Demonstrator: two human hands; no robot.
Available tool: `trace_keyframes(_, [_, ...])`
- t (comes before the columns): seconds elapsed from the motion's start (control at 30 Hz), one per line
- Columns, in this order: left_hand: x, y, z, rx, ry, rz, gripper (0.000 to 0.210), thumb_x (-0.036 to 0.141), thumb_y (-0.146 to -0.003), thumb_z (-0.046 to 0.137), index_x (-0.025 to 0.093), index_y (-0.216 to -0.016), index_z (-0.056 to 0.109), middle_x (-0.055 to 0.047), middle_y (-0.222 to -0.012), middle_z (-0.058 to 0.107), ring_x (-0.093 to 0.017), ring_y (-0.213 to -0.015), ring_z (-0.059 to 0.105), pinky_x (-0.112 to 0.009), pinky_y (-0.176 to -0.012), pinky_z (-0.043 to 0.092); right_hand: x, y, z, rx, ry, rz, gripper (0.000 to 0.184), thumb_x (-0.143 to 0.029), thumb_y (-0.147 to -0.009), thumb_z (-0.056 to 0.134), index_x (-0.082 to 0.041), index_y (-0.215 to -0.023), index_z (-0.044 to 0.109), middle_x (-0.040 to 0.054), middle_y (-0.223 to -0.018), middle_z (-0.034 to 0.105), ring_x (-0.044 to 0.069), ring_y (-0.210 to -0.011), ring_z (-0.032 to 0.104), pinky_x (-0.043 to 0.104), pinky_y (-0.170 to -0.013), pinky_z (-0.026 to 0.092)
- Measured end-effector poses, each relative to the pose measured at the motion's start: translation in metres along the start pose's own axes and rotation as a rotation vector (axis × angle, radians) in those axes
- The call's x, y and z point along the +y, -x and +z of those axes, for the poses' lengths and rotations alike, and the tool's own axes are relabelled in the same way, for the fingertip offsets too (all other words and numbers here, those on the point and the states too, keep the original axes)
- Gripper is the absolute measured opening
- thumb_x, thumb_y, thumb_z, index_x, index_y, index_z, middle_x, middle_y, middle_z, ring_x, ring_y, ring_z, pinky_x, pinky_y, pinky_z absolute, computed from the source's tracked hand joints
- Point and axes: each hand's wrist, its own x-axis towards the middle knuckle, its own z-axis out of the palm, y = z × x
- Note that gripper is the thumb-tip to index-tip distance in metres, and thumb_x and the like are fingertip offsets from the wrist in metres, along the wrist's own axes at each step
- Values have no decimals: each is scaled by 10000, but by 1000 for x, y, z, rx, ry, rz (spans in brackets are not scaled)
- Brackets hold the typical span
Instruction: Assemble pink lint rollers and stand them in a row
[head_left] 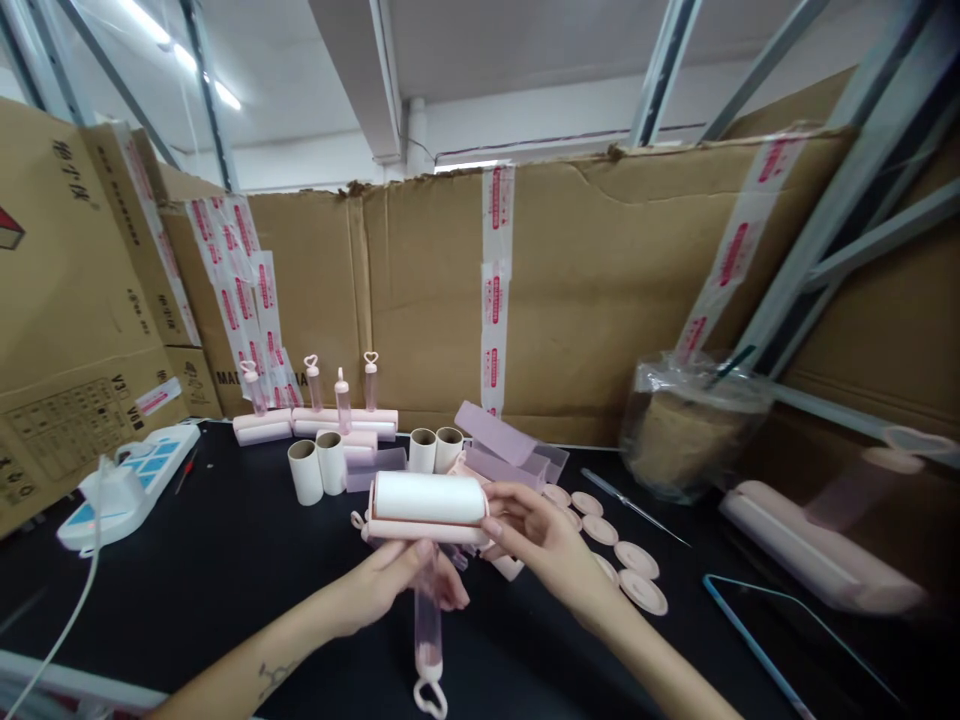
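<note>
A pink lint roller (431, 498) with a white paper roll is held up in front of me, its clear handle pointing down to a heart-shaped loop. My left hand (397, 575) is closed around the neck of the handle, just below the head. At the roller's right end, my right hand (536, 530) pinches the edge between thumb and fingers. Behind it stand white cardboard tubes (305, 472) and purple translucent covers (502, 435). Pink parts on the table beneath the hands are partly hidden.
Several lint rollers (345, 420) stand head down along the cardboard wall (427, 310). Pink discs (636, 560) and a pointed tool (630, 503) lie to the right. Farther right are a bagged drink cup (686, 435), a large lint roller (817, 545) and a blue-edged device (757, 640). At left is a power strip (150, 480).
</note>
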Motion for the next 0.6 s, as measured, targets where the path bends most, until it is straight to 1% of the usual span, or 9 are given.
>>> trace_keyframes(0.1, [6, 3, -2, -35, -170, -6, 571, 565, -888, 335, 101, -1087, 604, -148, -1016, 657, -216, -898, 591, -370, -861, 432, 5, 2, -2, 35, -59, 30, 420, -417, -653, 739, -200, -969, 567, 3, -772, 574, 167, -721, 601, 315, -615, 553])
trace_keyframes(0.17, [9, 4, -6, -66, -214, 2, 613, 626, -828, 404, 115, -1102, 601, -149, -1077, 629, -229, -936, 573, -366, -859, 432, 5, 4, -7, 47, -70, 62, 386, -403, -650, 744, -200, -929, 571, -3, -750, 579, 159, -710, 597, 308, -624, 550])
trace_keyframes(0.23, [11, 3, -13, -71, -169, 11, 698, 693, -730, 490, 104, -1090, 593, -152, -1022, 628, -238, -893, 579, -353, -790, 459, 5, 5, -12, 57, -80, 86, 357, -390, -636, 750, -196, -865, 555, -9, -721, 575, 147, -670, 590, 289, -596, 542])
trace_keyframes(0.3, [12, 1, -19, -3, -54, 8, 753, 705, -669, 556, 93, -1109, 557, -147, -946, 624, -235, -815, 593, -343, -701, 483, 7, 5, -15, 48, -86, 99, 351, -368, -625, 749, -198, -838, 528, -17, -698, 565, 129, -607, 573, 272, -543, 524])
trace_keyframes(0.37, [12, -1, -24, 105, 37, -12, 717, 641, -671, 621, 117, -1148, 513, -136, -955, 604, -235, -803, 596, -334, -643, 498, 9, 5, -16, 22, -80, 101, 330, -329, -616, 736, -201, -821, 511, -30, -669, 545, 116, -553, 547, 258, -497, 500])
trace_keyframes(0.43, [14, -1, -27, 185, 49, -29, 669, 548, -661, 689, 163, -1173, 495, -123, -1042, 568, -244, -855, 585, -313, -608, 507, 12, 4, -14, 1, -60, 100, 291, -275, -602, 708, -204, -801, 508, -40, -646, 523, 112, -526, 520, 251, -473, 476])
trace_keyframes(0.5, [17, -1, -28, 213, -37, -57, 589, 471, -660, 719, 167, -1132, 540, -103, -1064, 558, -231, -878, 571, -281, -615, 495, 14, 4, -11, -7, -34, 106, 260, -206, -577, 667, -206, -783, 508, -48, -629, 506, 107, -505, 495, 245, -464, 451])
trace_keyframes(0.53, [19, 0, -28, 212, -97, -74, 558, 441, -656, 729, 157, -1108, 566, -90, -1031, 573, -217, -870, 568, -269, -636, 483, 14, 5, -10, -14, -17, 111, 249, -176, -569, 641, -205, -778, 510, -52, -617, 500, 103, -496, 481, 241, -465, 438])
trace_keyframes(0.6, [22, 0, -28, 164, -197, -124, 539, 395, -637, 752, 138, -1086, 600, -61, -918, 614, -188, -821, 572, -252, -675, 458, 14, 5, -7, -38, 22, 108, 222, -137, -558, 590, -200, -758, 516, -57, -599, 488, 97, -493, 463, 229, -471, 403])
